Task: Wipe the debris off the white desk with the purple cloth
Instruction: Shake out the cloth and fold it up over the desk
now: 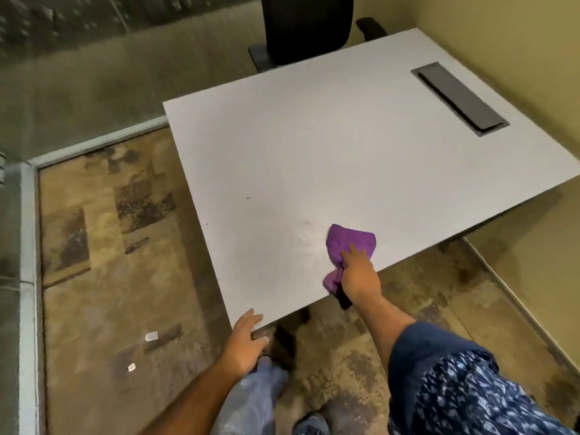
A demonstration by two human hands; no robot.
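A: Two small dark specks of debris (248,198) lie on the flat white desk top (345,146), up-left of both hands.

B: L hand (243,342)?

A: Open, resting on the near corner, holds nothing. R hand (359,273) is closed on the crumpled purple cloth (350,241), near the front edge.

B: So I think the wipe goes leftwards, away from the body.

A single head-worn wide-angle camera looks steeply down from standing height over the white desk (345,171), near its closest corner at 6 o'clock, facing toward the black office chair (306,26) at 12 o'clock.
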